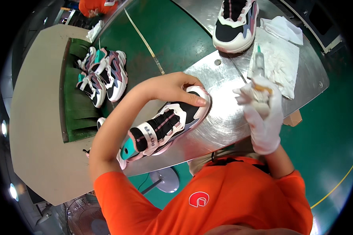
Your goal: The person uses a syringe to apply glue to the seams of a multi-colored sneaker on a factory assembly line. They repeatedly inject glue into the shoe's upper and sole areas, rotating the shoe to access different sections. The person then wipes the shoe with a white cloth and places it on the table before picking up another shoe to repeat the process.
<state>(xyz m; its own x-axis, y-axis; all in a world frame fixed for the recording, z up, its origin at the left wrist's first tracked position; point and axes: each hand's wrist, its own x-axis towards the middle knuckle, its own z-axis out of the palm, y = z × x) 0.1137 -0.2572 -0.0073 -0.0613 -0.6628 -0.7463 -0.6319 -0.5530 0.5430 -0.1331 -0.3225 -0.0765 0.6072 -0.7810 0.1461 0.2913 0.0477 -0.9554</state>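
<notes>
Metal surface [227,117], centre to upper right of the frame, carrying the work. Green tray [76,113], upper left, holding a cluster of sneakers [104,74] in white, black, pink and teal. Paper towel [280,62], upper right, spread flat on the surface. Second shoe [236,24], top centre, standing on the surface. Shoe [164,127], centre: white, black and pink upper with a teal heel, lying with its long axis from lower left to upper right, toe toward upper right. Left hand [176,88], bare, fingers curled over the toe, gripping it. Right hand [264,113], white-gloved, fingers closed round a syringe [259,64] whose teal tip points to the top.
</notes>
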